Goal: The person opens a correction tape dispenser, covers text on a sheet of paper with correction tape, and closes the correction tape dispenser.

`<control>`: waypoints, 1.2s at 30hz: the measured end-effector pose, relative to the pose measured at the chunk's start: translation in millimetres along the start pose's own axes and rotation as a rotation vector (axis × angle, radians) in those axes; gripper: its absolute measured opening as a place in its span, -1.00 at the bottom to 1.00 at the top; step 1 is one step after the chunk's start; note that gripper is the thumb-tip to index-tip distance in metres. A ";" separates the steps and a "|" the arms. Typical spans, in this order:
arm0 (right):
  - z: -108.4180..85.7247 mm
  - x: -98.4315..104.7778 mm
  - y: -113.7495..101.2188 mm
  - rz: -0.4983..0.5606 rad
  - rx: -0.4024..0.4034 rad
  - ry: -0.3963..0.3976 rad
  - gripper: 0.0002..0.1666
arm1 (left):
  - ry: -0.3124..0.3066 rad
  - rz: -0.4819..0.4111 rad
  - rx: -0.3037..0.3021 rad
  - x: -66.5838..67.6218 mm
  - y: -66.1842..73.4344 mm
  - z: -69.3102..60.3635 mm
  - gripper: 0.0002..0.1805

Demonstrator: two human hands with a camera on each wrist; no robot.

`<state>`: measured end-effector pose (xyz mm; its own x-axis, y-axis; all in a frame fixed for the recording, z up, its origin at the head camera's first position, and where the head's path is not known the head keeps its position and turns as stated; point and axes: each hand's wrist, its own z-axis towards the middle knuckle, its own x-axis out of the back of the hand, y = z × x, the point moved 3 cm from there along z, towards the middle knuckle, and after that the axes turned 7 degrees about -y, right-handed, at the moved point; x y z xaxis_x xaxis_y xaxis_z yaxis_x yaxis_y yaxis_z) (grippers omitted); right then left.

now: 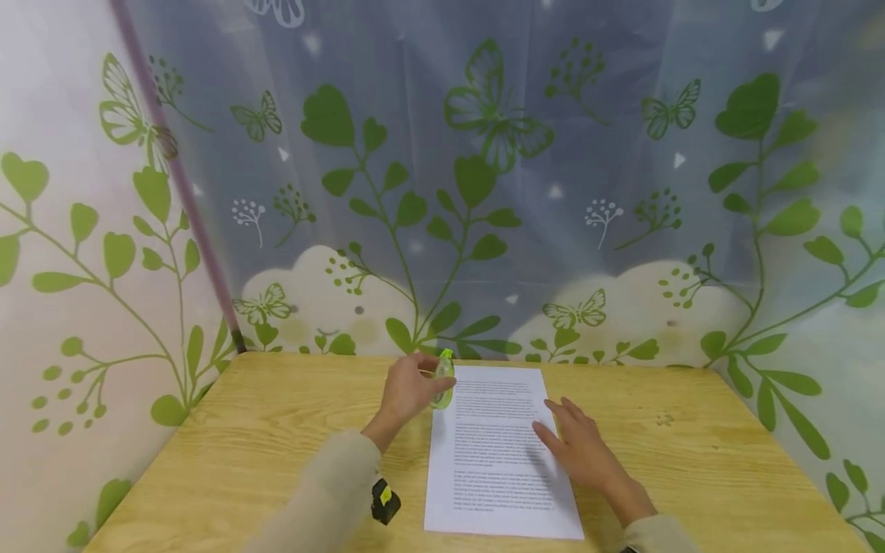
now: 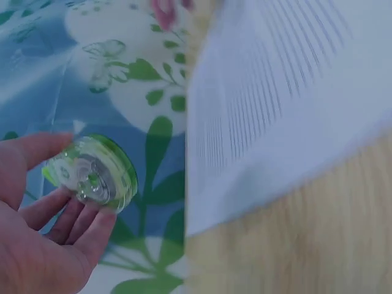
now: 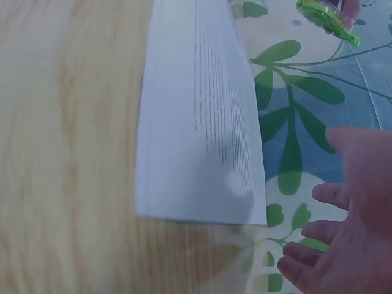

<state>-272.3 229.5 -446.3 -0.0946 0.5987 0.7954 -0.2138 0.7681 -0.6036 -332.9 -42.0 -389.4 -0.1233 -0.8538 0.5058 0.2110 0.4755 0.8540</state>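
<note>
My left hand [image 1: 409,390] pinches a clear and green correction tape dispenser [image 1: 444,382] between thumb and fingers, above the upper left edge of a printed sheet of paper [image 1: 498,453]. In the left wrist view the dispenser [image 2: 95,171] shows its round reels through the transparent case. My right hand [image 1: 579,444] is over the right edge of the sheet, its fingers spread and holding nothing. The right wrist view shows that right hand [image 3: 343,226] with fingers apart, and the paper [image 3: 184,122] beyond it. Whether the right fingertips touch the paper I cannot tell.
The sheet lies on a light wooden table [image 1: 290,430]. Behind the table hangs a curtain [image 1: 429,184] printed with green leaves and butterflies, which also runs along both sides. A black strap piece with a yellow mark [image 1: 385,501] sits at the left sleeve.
</note>
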 end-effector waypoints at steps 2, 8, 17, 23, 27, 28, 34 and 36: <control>1.5 -2.6 -0.4 0.042 0.001 -0.004 -0.22 | -0.015 -0.131 0.042 -4.8 -3.1 0.8 -0.53; 3.0 -10.4 -5.7 0.216 -0.023 0.019 -0.22 | 0.010 -0.396 0.129 -23.0 -6.2 0.5 -0.57; 1.8 -19.3 -15.4 0.382 -0.120 0.112 -0.25 | 0.018 -0.594 0.186 -51.6 -6.5 -4.0 -0.54; 0.3 -23.4 -15.9 0.414 -0.143 0.128 -0.26 | 0.022 -0.642 0.188 -61.3 -5.2 -6.9 -0.55; -1.2 -27.3 -14.6 0.423 -0.157 0.137 -0.25 | 0.036 -0.691 0.213 -67.5 -5.4 -7.7 -0.58; -1.4 -28.5 -14.1 0.428 -0.161 0.136 -0.25 | 0.042 -0.706 0.220 -69.2 -5.2 -7.8 -0.59; -2.8 -33.1 -10.8 0.435 -0.191 0.137 -0.23 | 0.058 -0.828 0.253 -79.1 -4.7 -10.1 -0.65; -3.5 -33.1 -10.4 0.436 -0.192 0.141 -0.24 | 0.055 -0.858 0.268 -81.4 -5.4 -11.3 -0.61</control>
<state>-263.6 202.5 -466.6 0.0001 0.8884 0.4590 0.0002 0.4590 -0.8884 -313.0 22.5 -436.5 -0.0863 -0.9435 -0.3198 -0.1659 -0.3030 0.9385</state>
